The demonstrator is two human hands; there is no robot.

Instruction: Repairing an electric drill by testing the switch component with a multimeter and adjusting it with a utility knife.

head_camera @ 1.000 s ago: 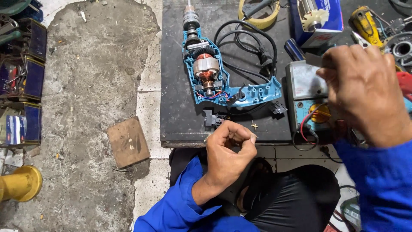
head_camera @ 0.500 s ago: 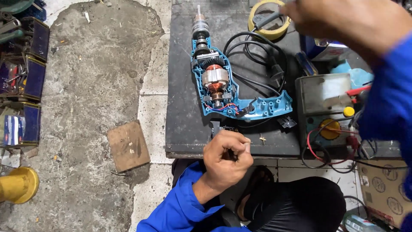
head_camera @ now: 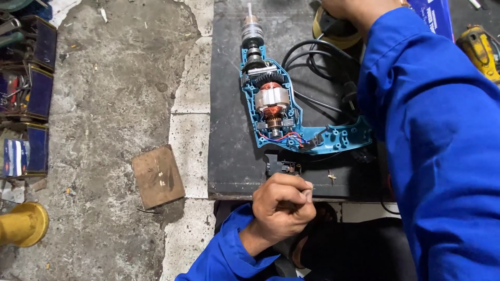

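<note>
Teal plastic shell half of one opened drill (head_camera: 291, 114) is lying on the dark desk (head_camera: 229, 156), just ahead of my left hand (head_camera: 281, 208). Only the head view to go on. My left grip is clenched into a fist at the near edge of the desk, and there may be some tiny part pinched in it, but I honestly can't tell. A small black switch block (head_camera: 284, 167) sits right in front of those knuckles, nearly touching. My right hand (head_camera: 354, 8) is way up past the drill, mostly cut off at the top, resting on a yellow tape roll (head_camera: 333, 28); whether that grip is closed on it or just laid on top, can't tell either.

Handling guess: the drill is stiff and fairly heavy at the motor end. With the cover off, the copper windings and thin red and blue wires look fragile, so I'd take it by the handle or the chuck.

Count: one drill, one black cord (head_camera: 312, 57), one tape roll, one wooden block (head_camera: 158, 176) on the floor off to the left of my left grip.
</note>
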